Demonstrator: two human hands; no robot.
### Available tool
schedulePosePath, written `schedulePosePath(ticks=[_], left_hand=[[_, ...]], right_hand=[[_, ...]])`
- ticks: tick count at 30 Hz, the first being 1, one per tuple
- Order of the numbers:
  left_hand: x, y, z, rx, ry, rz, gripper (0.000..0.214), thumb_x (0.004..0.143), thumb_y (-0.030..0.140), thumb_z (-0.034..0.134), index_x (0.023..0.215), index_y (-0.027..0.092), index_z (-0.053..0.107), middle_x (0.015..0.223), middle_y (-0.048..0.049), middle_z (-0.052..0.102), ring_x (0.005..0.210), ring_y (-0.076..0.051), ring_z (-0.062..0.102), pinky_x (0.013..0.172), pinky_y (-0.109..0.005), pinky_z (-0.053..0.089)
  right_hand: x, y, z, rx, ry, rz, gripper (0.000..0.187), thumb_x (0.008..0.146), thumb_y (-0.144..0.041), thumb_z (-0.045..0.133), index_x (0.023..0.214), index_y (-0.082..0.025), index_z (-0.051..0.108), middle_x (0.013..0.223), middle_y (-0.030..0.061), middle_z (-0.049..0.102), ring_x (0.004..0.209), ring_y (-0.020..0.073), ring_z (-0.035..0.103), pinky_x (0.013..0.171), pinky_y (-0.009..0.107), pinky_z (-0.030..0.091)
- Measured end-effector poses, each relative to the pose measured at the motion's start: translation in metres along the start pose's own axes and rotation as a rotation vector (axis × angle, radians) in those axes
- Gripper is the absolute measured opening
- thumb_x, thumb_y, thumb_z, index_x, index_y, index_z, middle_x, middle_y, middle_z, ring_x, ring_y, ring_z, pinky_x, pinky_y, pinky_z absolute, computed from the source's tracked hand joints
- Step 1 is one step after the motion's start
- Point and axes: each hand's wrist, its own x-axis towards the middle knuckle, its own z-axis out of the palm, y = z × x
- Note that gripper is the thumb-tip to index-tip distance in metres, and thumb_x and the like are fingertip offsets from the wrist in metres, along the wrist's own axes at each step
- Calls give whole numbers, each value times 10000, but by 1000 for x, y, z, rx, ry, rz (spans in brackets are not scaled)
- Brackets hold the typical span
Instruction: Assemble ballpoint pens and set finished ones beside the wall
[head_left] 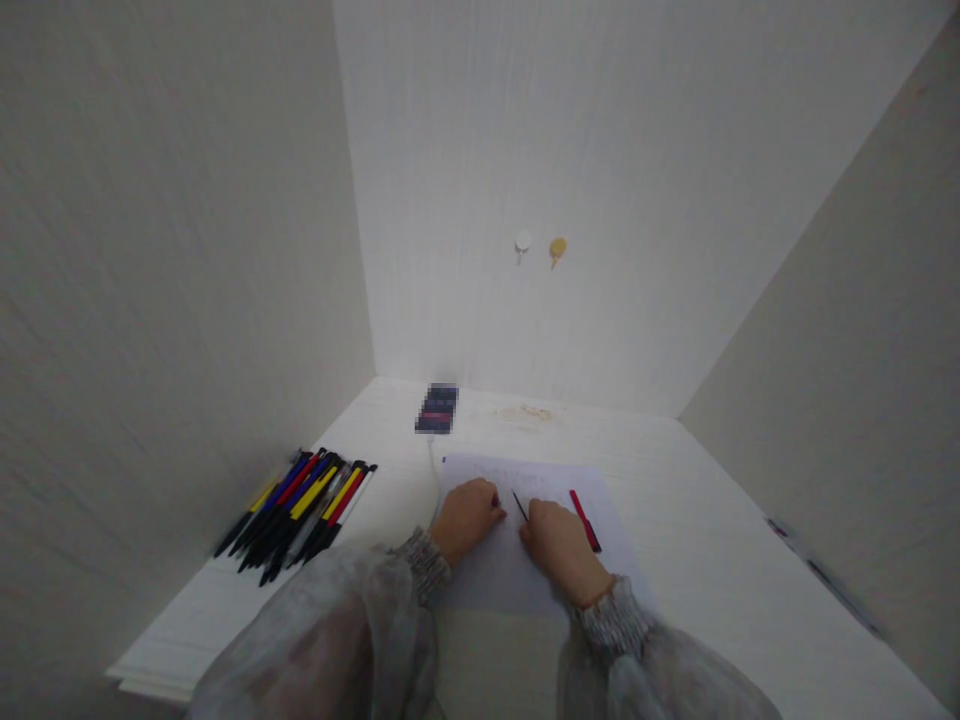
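My right hand [561,545] is closed over the white paper [517,575]. It pinches a thin dark rod [519,503] that looks like a pen refill, its end pointing up and left. To the left of it, my left hand [466,515] also rests over the paper, fingertips pressed together. Something tiny may sit between those fingers, too small to name. A red pen barrel with a black end [585,520] lies on the paper just right of my right hand. Faint marks show near the paper's upper part.
A pile of pens [300,510] in several colours lies at the left by the wall. A phone [437,409], blurred out, lies at the back with a pale cable [433,465]. Two hooks, one white [523,241] and one yellow [558,247], hang on the back wall. Walls enclose the white table [705,540].
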Motion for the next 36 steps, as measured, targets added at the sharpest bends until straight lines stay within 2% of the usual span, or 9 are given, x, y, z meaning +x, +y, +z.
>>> schedulePosePath(ticks=[4, 8, 11, 14, 20, 23, 25, 32, 36], left_hand=[[-2, 1, 0, 19, 10, 16, 173, 729, 304, 506, 793, 170, 593, 835, -45, 603, 781, -174, 556, 670, -265, 392], [-3, 1, -2, 2, 10, 13, 304, 758, 421, 448, 774, 158, 599, 811, -56, 604, 766, -182, 555, 659, -272, 391], [-1, -2, -5, -14, 68, 3, 333, 774, 438, 412, 765, 158, 593, 806, -54, 600, 757, -170, 548, 660, -265, 384], [1, -9, -11, -36, 160, -21, 301, 779, 410, 414, 753, 162, 583, 783, -44, 599, 737, -153, 538, 650, -252, 376], [3, -20, -29, -146, 413, -185, 297, 788, 383, 384, 706, 163, 567, 712, -24, 594, 648, -122, 515, 611, -237, 360], [2, -23, -36, -190, 536, -213, 324, 789, 402, 362, 692, 164, 560, 692, -17, 587, 637, -121, 509, 582, -229, 351], [1, -24, -39, -206, 583, -214, 336, 788, 414, 356, 684, 164, 556, 678, -14, 582, 628, -119, 506, 566, -224, 345], [2, -27, -35, -200, 598, -181, 334, 785, 415, 359, 665, 168, 550, 654, -5, 575, 608, -112, 496, 554, -218, 335], [3, -19, -27, -184, 481, -137, 294, 780, 390, 393, 677, 166, 554, 672, -8, 580, 621, -112, 505, 587, -226, 353]], right_hand=[[-4, -8, 4, -42, 18, -2, 244, 776, -80, 336, 829, -102, 573, 797, 149, 621, 734, 236, 606, 582, 302, 405], [-8, -11, 6, -45, 57, -22, 241, 803, -110, 323, 860, -111, 557, 800, 142, 614, 726, 226, 606, 574, 294, 404], [-5, 1, -2, -15, 91, 6, 232, 819, -260, 361, 854, -135, 553, 782, 119, 623, 708, 225, 602, 569, 291, 394], [1, 30, -16, 29, 172, 130, 293, 817, -357, 349, 801, -161, 567, 722, 91, 630, 664, 211, 593, 535, 269, 362], [8, 92, -30, 383, 626, 383, 380, 796, -422, 333, 747, -153, 596, 621, 46, 600, 571, 148, 532, 523, 238, 324], [9, 106, -29, 648, 886, 447, 382, 770, -437, 362, 679, -134, 576, 547, 18, 540, 528, 128, 488, 523, 225, 342], [9, 110, -28, 763, 988, 472, 361, 753, -435, 387, 651, -133, 557, 516, -1, 499, 509, 122, 461, 510, 221, 350], [13, 112, -25, 884, 1002, 495, 309, 723, -406, 433, 630, -134, 548, 498, -20, 466, 467, 103, 424, 473, 209, 339], [14, 107, -22, 897, 918, 424, 336, 736, -428, 421, 677, -131, 567, 512, -21, 474, 476, 105, 434, 481, 207, 343]])
